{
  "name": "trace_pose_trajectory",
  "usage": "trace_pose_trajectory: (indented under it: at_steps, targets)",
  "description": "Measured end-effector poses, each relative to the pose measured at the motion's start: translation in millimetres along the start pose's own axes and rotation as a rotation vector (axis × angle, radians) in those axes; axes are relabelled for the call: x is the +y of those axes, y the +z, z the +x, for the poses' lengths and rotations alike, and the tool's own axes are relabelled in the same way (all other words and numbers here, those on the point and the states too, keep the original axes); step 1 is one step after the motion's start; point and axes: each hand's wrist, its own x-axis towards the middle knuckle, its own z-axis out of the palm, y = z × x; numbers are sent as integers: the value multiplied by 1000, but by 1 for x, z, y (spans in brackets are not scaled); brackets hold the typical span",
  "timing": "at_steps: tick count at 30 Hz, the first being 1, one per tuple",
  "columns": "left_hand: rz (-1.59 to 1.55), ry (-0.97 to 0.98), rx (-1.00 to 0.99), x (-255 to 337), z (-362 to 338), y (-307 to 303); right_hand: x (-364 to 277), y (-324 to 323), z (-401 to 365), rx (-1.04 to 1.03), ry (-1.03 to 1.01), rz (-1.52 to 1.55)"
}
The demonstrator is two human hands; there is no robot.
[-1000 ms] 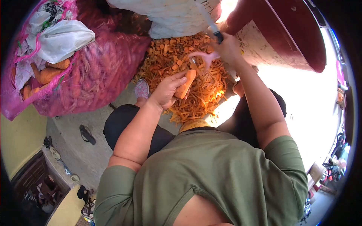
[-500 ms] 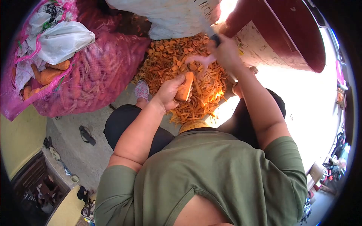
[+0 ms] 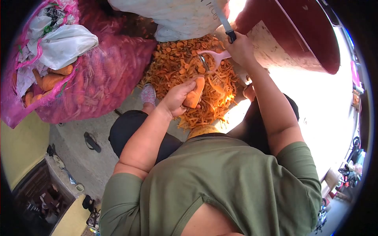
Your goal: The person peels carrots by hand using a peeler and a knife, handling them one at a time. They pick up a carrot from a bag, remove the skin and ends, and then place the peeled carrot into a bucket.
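Observation:
My left hand (image 3: 177, 97) is closed around a thick orange carrot (image 3: 195, 93), held above a heap of carrot peelings (image 3: 220, 84). My right hand (image 3: 241, 50), a little farther out and to the right, grips two tools at once. From its top side rises a knife (image 3: 231, 36) with a dark handle, its blade pointing up and away. A pink peeler (image 3: 219, 58) sticks out leftward from the same hand, over the heap. The peeler's head is apart from the carrot. Round cut carrot pieces (image 3: 182, 71) lie among the strips.
A pink mesh sack (image 3: 98, 74) full of carrots stands at the left. Beyond the heap is a white sack (image 3: 169, 19), and a large dark red tub (image 3: 319, 39) stands at the right. A loose black slipper (image 3: 92, 142) lies on the concrete floor (image 3: 78, 161).
The peeler and knife, blurred before, now appear sharp. My right hand has shifted slightly, and the carrot in my left hand has turned a little.

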Motion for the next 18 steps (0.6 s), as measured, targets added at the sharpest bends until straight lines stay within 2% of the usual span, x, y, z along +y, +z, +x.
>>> trace_pose_trajectory:
  at_steps: [1,4,5,8,9,11,13,16,18]
  targets:
    - [-10,-13,20,0,-1,0,-4,-6,-4,14,16,52]
    - [17,-24,31,0,-1,-6,-23,4,-26,-116,-211,36]
    - [37,-26,27,0,0,-9,-21,8,-26,-111,-189,-23]
    - [2,-3,-40,1,1,-12,19,24,11,83,28,-203]
    - [-28,11,2,2,-2,-7,10,5,4,84,-35,-57]
    - [-90,36,84,5,-6,7,7,9,0,31,-79,54]
    - [-51,87,55,5,-5,6,-16,3,-19,-94,-145,264]
    - [-92,81,-58,0,5,-18,-39,8,-43,-272,-213,314]
    - [-154,63,-94,-3,8,-22,-44,12,-51,-271,-230,302]
